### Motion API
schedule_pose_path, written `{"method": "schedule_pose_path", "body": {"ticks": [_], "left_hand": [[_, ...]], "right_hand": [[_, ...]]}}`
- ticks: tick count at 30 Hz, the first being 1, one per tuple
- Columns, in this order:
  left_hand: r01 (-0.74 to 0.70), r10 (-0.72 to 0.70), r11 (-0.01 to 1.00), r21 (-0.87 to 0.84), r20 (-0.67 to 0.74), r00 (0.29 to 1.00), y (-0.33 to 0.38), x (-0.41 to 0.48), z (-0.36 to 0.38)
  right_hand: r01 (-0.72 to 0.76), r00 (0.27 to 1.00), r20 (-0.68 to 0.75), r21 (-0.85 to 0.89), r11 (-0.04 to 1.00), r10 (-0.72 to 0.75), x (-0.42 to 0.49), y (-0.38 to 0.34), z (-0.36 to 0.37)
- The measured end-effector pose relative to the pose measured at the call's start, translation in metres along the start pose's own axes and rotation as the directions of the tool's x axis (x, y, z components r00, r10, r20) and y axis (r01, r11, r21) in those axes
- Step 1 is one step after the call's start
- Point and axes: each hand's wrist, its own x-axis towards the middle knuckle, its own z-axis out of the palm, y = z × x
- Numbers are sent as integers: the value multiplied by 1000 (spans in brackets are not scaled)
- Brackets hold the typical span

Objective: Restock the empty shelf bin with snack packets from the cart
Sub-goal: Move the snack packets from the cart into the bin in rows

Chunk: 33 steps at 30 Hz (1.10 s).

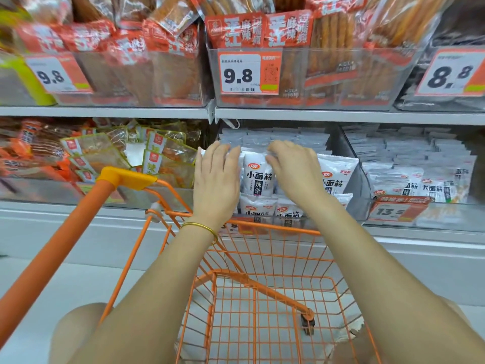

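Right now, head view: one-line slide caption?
Left hand and right hand touch white snack packets in the clear shelf bin, reaching over the orange cart.

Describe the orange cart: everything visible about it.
The orange cart is a wire-grid basket, metal by its look, with a thick orange handle bar joined through a yellow corner piece. It stands upright, its far rim close to the lower shelf front, beneath the white packets. No packets show in the visible basket; one wheel shows through the mesh. The left hand and right hand reach over it.
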Motion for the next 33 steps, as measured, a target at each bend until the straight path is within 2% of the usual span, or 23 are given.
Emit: {"method": "schedule_pose_path", "body": {"ticks": [10, 12, 13, 15, 17, 18, 20, 22, 23, 29, 33], "left_hand": [[2, -1, 1000, -11, 62, 998, -8, -2, -7], [11, -11, 1000, 14, -6, 1000, -1, 0, -10], [2, -1, 1000, 16, -63, 998, 3, 0, -12], [-84, 85, 996, 14, -204, 975, 15, -3, -13], [-208, 212, 977, 46, -273, 938, 26, -9, -11], [-265, 272, 962, 62, -256, 927, 30, -13, -9], [-348, 355, 935, 70, -161, 921, 37, -21, -1], [-379, 381, 924, 49, -66, 922, 42, -28, 7], [-374, 375, 927, 33, -38, 926, 43, -30, 10], [-276, 277, 961, -30, 51, 960, 51, -28, 14], [-260, 264, 964, -58, 84, 961, 54, -26, 13]], "right_hand": [[43, 998, 42, 58, 997, -45, 1, -3, -1], [53, 998, -26, 158, 986, -50, -1, 4, -6], [70, 993, -106, 209, 975, -49, -4, 8, -9], [84, 961, -274, 238, 968, -16, -15, 18, -18], [69, 943, -331, 179, 981, -6, -31, 28, -22], [61, 957, -290, 123, 991, -23, -38, 32, -21], [31, 997, -72, -18, 999, -32, -52, 37, -14], [15, 991, 132, -150, 989, 5, -60, 40, -6], [17, 984, 176, -181, 983, 16, -63, 42, -2], [-30, 988, 147, -156, 987, 54, -63, 47, 4], [-61, 985, 152, -126, 990, 81, -62, 48, 5]]}}
